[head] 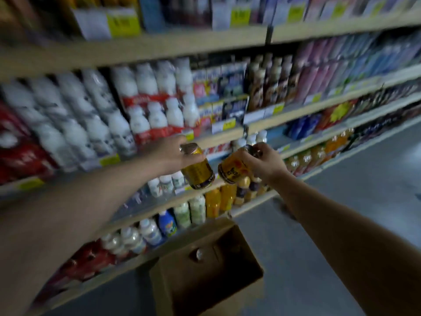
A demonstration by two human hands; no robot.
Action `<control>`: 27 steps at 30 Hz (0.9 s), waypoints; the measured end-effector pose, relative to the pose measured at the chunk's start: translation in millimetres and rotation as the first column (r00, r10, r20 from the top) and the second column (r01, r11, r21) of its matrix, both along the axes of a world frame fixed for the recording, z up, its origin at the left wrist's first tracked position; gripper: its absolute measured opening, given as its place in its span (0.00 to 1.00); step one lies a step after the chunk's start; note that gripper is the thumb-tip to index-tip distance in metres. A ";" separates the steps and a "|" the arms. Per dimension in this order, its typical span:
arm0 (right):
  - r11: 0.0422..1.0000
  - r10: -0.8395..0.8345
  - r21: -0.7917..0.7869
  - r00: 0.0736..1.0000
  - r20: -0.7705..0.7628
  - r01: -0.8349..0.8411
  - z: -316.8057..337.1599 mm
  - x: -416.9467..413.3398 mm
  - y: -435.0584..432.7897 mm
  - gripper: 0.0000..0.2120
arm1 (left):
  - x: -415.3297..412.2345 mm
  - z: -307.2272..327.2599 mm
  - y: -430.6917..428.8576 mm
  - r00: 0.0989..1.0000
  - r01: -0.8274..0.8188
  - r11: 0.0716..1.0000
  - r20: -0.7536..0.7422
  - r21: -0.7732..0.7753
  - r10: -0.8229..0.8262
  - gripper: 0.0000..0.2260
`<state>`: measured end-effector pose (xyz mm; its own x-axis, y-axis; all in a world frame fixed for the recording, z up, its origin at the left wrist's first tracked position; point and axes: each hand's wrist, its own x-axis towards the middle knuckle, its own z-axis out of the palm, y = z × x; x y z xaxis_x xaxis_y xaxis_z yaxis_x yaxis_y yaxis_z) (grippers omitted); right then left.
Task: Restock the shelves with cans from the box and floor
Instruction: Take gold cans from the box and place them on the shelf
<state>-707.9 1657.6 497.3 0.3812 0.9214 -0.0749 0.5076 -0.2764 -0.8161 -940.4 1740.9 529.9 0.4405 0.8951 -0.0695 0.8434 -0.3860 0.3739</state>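
Observation:
My left hand grips a yellow can by its top, held upright in front of the shelves. My right hand grips a second yellow-orange can, tilted with its base toward the left can; the two cans nearly touch. Below them an open cardboard box stands on the floor, and one can top shows inside it. The shelf behind the cans carries small white bottles and orange drinks. The picture is blurred.
Stocked shelves run from left to far right: white bottle packs, red packs, cartons, orange juice bottles. Yellow price tags line the shelf edges. Grey aisle floor lies to the right of the box.

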 end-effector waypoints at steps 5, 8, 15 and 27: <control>0.987 0.022 0.156 0.994 0.106 -0.039 102.8 -5.6 8.1 0.28 | -11.8 105.7 1.8 0.999 -0.022 0.979 -0.040 0.201 0.031 0.25; 0.969 0.004 0.241 0.977 0.214 -0.057 148.6 -8.4 18.0 0.24 | -14.7 150.3 1.3 0.999 -0.033 0.968 -0.004 0.250 0.035 0.32; 0.898 0.061 0.405 0.961 0.268 -0.170 227.3 -9.0 56.2 0.24 | -19.3 226.0 19.5 0.952 -0.097 0.979 0.303 0.178 0.039 0.24; 0.736 0.232 0.560 0.919 0.319 -0.381 280.3 14.7 136.1 0.18 | -4.9 298.6 65.2 0.925 -0.220 0.948 0.358 0.232 0.127 0.24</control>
<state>-693.2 1793.7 777.7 0.0074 0.8144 0.5802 0.6570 0.4335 -0.6168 -945.2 1806.1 828.5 0.2325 0.9243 0.3028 0.7492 -0.3687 0.5502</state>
